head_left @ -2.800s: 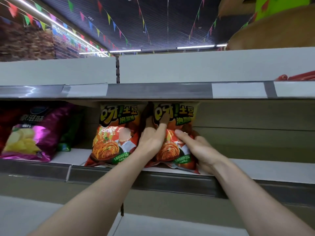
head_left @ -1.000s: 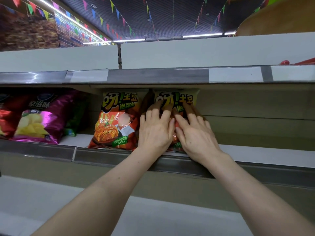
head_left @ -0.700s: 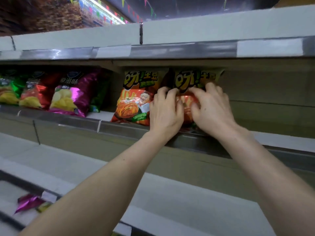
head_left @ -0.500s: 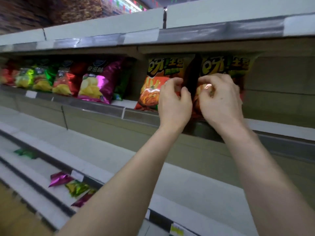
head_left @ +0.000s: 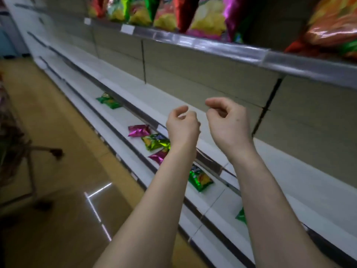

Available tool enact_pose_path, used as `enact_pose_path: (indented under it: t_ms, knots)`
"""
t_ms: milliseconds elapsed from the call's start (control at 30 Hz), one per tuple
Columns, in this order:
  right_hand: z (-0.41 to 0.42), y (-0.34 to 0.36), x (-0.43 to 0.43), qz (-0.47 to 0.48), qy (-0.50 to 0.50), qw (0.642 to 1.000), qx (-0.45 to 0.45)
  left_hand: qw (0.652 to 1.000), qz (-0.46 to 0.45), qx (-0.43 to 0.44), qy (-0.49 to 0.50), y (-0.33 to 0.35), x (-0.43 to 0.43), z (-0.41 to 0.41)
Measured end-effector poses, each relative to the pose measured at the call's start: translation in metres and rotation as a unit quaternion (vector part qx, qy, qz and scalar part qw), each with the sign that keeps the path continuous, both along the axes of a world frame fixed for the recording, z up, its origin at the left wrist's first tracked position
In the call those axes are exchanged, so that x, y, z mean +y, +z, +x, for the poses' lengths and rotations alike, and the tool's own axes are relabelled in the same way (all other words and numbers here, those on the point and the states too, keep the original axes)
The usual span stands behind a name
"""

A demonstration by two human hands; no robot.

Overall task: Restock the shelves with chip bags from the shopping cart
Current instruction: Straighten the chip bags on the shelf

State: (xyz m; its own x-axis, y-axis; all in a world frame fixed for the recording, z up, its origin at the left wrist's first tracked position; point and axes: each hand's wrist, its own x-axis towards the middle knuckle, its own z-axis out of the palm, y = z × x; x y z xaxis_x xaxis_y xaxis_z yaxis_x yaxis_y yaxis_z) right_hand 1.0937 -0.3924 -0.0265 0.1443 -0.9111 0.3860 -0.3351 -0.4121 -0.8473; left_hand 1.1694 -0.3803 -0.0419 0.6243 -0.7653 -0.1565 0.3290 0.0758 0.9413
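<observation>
Left grip (head_left: 182, 125) and right grip (head_left: 227, 120) hang loosely curled, empty, before the shelves (head_left: 289, 180); the person should turn left toward the shopping cart (head_left: 31, 165), reaching in gently

**Shelves carrying chip bags**

The top shelf (head_left: 212, 47) is carrying a row of big chip bags (head_left: 208, 18), with an orange bag (head_left: 332, 26) sitting at its right end. Small green and purple packets (head_left: 138, 130) are lying scattered flat on a lower shelf (head_left: 125, 118), above the yellow floor (head_left: 58, 132).
</observation>
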Motion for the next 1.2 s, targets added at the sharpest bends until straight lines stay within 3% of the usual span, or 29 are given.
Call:
enact_pose_path:
  t_ms: [400, 533, 867, 1200]
  knots:
    - [0.237, -0.032, 0.041, 0.082, 0.194, 0.977, -0.009, 0.982, 0.04, 0.02, 0.182, -0.03, 0.067, 0.237]
    - [0.303, -0.044, 0.054, 0.096, 0.278, 0.955, 0.03, 0.967, 0.05, 0.033, 0.248, -0.043, 0.089, 0.3]
    - [0.479, -0.069, 0.048, 0.125, 0.442, 0.888, 0.024, 0.91, 0.07, 0.035, 0.406, -0.069, 0.105, 0.451]
    - [0.639, -0.072, 0.0, 0.148, 0.525, 0.837, 0.025, 0.86, 0.095, 0.053, 0.499, -0.074, 0.075, 0.589]
